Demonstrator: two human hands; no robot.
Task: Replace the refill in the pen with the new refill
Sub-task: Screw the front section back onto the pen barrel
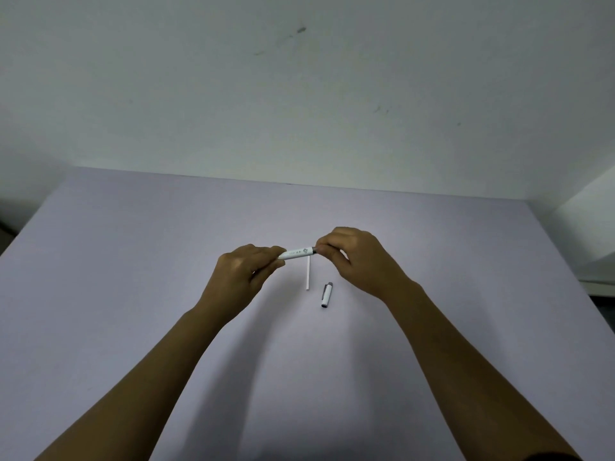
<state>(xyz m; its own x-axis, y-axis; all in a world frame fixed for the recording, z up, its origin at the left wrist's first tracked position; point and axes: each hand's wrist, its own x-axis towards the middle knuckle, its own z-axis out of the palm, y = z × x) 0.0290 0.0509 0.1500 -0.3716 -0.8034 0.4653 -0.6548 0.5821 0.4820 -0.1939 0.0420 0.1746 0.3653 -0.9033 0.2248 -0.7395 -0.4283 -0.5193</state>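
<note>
A white pen barrel [297,253] with small dark print is held level above the table between both hands. My left hand [244,272] grips its left end. My right hand [352,257] pinches the grey tip section at its right end, which my fingers mostly hide. Just below the pen, a thin white refill [307,273] lies on the table, pointing towards me. The white pen cap [326,294] with a grey clip lies to the right of the refill, below my right hand.
The pale lilac table [133,261] runs to a plain wall at the back. A white ledge [595,247] stands beyond the table's right edge, and the left edge drops to a dark floor.
</note>
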